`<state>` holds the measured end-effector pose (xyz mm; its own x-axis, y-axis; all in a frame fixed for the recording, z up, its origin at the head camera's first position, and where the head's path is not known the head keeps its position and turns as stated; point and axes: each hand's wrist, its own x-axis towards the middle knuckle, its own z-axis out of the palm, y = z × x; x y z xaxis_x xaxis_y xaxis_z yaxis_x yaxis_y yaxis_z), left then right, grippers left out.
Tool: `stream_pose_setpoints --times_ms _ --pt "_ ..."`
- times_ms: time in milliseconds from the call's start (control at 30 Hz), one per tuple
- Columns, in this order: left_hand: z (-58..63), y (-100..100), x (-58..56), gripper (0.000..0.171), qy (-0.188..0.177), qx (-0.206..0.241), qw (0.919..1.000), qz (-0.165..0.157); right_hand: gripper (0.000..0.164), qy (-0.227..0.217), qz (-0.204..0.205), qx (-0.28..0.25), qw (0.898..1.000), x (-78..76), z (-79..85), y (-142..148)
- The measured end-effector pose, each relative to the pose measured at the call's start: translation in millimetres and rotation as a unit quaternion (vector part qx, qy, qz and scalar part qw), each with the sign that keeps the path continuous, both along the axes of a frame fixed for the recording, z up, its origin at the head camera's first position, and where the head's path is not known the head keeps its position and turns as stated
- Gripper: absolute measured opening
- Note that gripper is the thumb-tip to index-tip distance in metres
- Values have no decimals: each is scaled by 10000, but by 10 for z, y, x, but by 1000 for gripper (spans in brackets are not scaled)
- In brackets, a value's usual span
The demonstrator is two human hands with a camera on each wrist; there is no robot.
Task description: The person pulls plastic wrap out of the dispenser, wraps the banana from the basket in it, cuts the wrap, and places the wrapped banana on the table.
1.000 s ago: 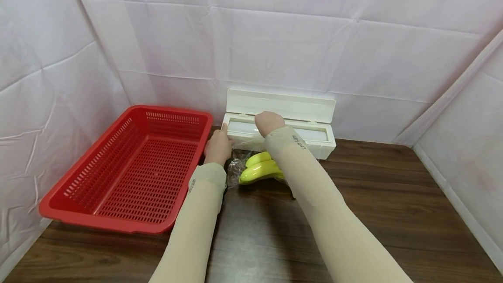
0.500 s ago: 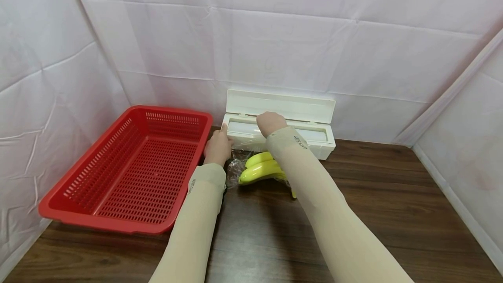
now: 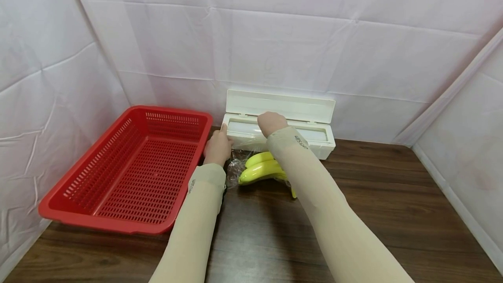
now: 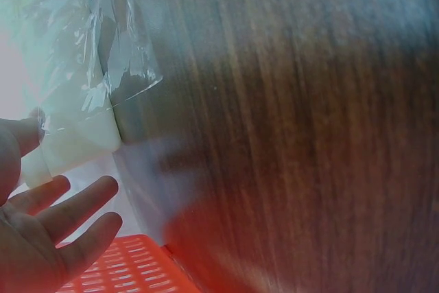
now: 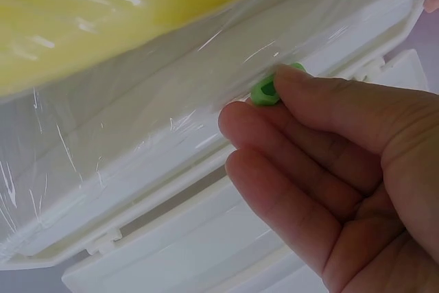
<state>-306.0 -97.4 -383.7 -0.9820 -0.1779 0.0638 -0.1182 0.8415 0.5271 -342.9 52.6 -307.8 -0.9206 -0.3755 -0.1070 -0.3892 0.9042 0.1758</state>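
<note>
A white cling film dispenser (image 3: 326, 150) stands at the back with its lid (image 3: 280, 105) raised. My left hand (image 3: 217, 146) grips its left end between thumb and forefinger; the other fingers spread loosely in the left wrist view. My right hand (image 3: 272, 123) is over the middle of the dispenser, pinching a small green slide cutter (image 5: 264, 94) between thumb and forefinger. Clear film (image 5: 89, 156) stretches from the dispenser over the yellow bananas (image 3: 261, 170) lying in front. Crinkled film (image 4: 130, 53) sticks out beyond them on the left. My right forearm hides part of the bananas.
A red perforated basket (image 3: 106, 225) stands left of my left arm, its right rim close beside that hand. Pale cloth (image 3: 275, 47) hangs behind and at both sides of the dark wooden table (image 3: 393, 195).
My right hand has shifted slightly to the right along the dispenser, and a bit more of the bananas shows beside the forearm. The left hand stays at the dispenser's end.
</note>
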Motion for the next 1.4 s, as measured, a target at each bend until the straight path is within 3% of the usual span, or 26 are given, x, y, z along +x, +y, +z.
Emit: stream_pose_setpoints --times_ms 467,900,1400 --pt "-13 -9 -10 65 14 -18 10000 -31 20 5 26 -21 10000 40 27 34" --pt "-39 -16 -28 66 25 45 10000 2 22 -88 -65 48 9999 -101 -59 49" --pt "-34 -18 -13 66 29 53 10000 -16 23 29 22 -21 10000 5 -13 92"
